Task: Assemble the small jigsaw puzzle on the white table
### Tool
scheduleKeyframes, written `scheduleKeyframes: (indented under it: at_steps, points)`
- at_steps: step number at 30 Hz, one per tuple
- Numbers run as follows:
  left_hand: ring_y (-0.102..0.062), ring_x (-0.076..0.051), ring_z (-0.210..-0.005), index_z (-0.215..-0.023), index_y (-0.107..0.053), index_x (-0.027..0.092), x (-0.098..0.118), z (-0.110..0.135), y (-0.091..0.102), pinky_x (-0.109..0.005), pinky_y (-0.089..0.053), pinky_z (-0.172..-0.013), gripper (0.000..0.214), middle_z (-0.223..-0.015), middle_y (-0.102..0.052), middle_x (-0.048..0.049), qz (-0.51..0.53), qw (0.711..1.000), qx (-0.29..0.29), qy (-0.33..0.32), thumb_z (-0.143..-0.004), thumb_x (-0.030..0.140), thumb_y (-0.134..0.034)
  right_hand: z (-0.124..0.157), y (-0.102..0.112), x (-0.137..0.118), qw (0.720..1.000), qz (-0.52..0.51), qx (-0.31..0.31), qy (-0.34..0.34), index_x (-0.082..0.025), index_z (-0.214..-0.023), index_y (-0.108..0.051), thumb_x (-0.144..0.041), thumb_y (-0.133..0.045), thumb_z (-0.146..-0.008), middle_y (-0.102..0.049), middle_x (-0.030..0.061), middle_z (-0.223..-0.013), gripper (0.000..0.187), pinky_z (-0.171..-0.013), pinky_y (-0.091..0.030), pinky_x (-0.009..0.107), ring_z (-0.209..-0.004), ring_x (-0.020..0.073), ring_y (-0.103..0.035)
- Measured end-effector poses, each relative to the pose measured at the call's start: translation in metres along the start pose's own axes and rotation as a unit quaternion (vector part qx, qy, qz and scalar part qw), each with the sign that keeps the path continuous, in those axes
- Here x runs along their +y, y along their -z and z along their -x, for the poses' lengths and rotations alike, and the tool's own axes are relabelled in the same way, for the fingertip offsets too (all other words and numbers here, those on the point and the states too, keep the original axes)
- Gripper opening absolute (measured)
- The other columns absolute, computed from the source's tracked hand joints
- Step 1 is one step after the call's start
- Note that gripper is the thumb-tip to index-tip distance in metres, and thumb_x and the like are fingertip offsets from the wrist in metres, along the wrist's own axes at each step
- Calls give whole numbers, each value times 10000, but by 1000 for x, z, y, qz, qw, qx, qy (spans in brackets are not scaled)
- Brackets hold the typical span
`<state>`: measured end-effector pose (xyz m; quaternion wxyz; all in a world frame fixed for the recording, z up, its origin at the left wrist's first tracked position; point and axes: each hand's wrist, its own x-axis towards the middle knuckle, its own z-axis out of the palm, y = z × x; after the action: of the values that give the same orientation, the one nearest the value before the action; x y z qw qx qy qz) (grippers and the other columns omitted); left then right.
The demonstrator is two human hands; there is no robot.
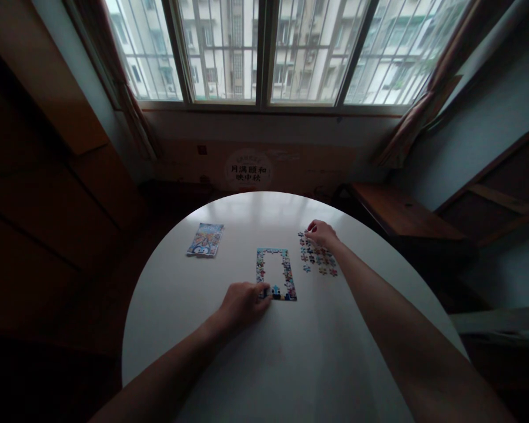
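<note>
A part-built jigsaw puzzle (275, 273) lies in the middle of the round white table (229, 364); its border is joined and its middle is bare. My left hand (242, 302) rests at the puzzle's near left corner, fingers curled with the tips pressed on the edge pieces. Right of the puzzle lies a scatter of several loose puzzle pieces (317, 257). My right hand (321, 232) reaches to the far end of that scatter, fingers pinched on a piece there.
A colourful puzzle picture card (205, 239) lies on the table at the far left. Beyond the table are a barred window (264, 50), curtains at both sides, a wooden bench (401, 217) at right and dark wooden furniture at left.
</note>
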<state>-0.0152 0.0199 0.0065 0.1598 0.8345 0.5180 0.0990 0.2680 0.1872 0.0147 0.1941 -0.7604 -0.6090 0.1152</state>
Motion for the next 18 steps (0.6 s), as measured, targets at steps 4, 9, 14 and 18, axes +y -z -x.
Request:
scheduleKeyframes:
  at_steps: [4,9,14,18]
  points:
    - [-657,-183,-814,-1157,-615,297,0,1,2,-237,-415,-690,353,-899,-720,-42,-3,1000,2,-5,-854,419,-479,5,-2,1,998,-61,16,20,-163,-830,-644,-209,-653,-679,-685,48,-804,158,-649,-451,249,-710,148,-616]
    - [-657,-184,-787,-1133,-623,290,-2,0,0,-241,-408,-665,341,-886,-719,-40,-1,1000,12,-19,-855,418,-473,20,4,-8,958,-281,31,47,-139,-766,-646,-277,-699,-630,-665,42,-683,201,-596,-464,273,-611,143,-592]
    - [-655,-190,-782,-1126,-628,284,-3,0,-1,-245,-406,-659,343,-867,-718,-43,-4,1000,14,-23,-854,420,-469,59,11,-28,900,-429,-23,80,-146,-741,-631,-370,-739,-580,-657,36,-676,297,-587,-454,272,-616,135,-582]
    - [-654,-185,-777,-1127,-629,283,-2,1,1,-241,-406,-668,341,-860,-715,-44,1,1000,14,-21,-852,411,-474,101,3,-37,863,-491,-92,77,-161,-779,-578,-403,-707,-634,-658,37,-708,310,-553,-450,257,-638,148,-616]
